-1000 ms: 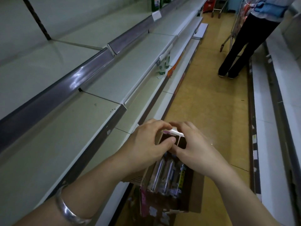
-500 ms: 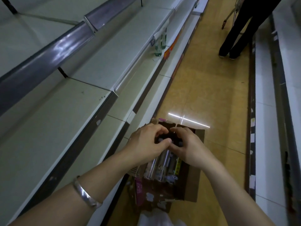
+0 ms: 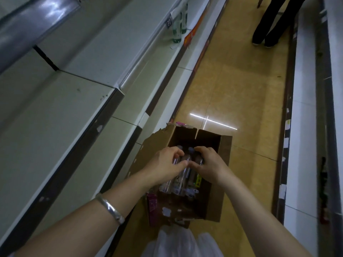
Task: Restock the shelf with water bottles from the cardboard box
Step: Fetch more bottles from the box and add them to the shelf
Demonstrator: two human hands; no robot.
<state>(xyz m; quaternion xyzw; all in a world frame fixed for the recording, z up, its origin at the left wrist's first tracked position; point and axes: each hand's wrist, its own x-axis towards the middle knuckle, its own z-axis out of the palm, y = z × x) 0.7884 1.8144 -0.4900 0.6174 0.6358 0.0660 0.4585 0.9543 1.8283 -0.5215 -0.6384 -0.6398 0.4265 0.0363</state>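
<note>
An open cardboard box (image 3: 225,156) sits on the floor beside the shelf base, flaps torn. Inside lie three clear water bottles (image 3: 182,179) side by side, caps pointing away from me. My left hand (image 3: 165,165) wraps the leftmost bottle near its neck. Beside it, my right hand (image 3: 208,164) closes over the rightmost bottle. Both thumbs meet over the middle bottle. The bottles rest low in the box. The bare shelf (image 3: 55,112) runs along my left in several tiers.
Two green bottles (image 3: 178,25) stand farther down a lower shelf by a price tag. A person's dark-trousered legs (image 3: 267,25) stand in the aisle ahead. White plastic wrap (image 3: 181,242) lies on the floor near me. Another shelf unit (image 3: 304,127) lines the right side.
Both hands dropped from above the box rim down into the box and closed on the bottles. My view tilted downward, so the aisle and the person slid up the frame.
</note>
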